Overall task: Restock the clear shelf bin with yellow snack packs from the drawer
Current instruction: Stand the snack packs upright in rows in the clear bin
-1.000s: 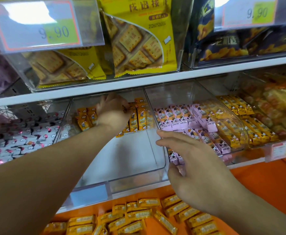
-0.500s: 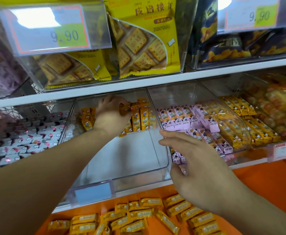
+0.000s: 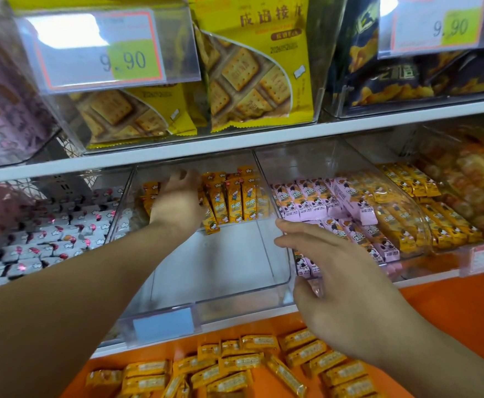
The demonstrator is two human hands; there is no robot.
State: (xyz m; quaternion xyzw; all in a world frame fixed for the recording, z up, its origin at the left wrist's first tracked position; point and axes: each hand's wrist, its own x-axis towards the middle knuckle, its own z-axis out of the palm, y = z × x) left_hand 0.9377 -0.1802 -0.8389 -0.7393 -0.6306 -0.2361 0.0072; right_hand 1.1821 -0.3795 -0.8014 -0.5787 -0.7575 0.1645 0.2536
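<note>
- the yellow packs stand upright in a row at the back of the clear bin on the middle shelf; one pack at the front of the row leans forward onto the bin floor.
- the front part of the bin floor is bare, and a pale blue label holder is clipped to its front edge.
- more yellow packs lie loose and flat in the orange drawer below the shelf, in the lower middle of the view.
- the left hand reaches deep into the bin, palm down on the packs at the left end of the row; its fingertips are hidden behind the hand, so i cannot tell whether they grasp a pack or just press on them.
- the right hand is at the bin's front right corner, fingers spread and nearly straight, released, holding nothing; the fingers lie over the wall between this bin and the next, though whether they touch it is unclear.
- the next bin to the right holds pink packs with more yellow ones beside them.
- to the left, a bin holds grey packs.
- the upper shelf carries yellow cracker bags, dark bags and two price tags reading 9.90.
</note>
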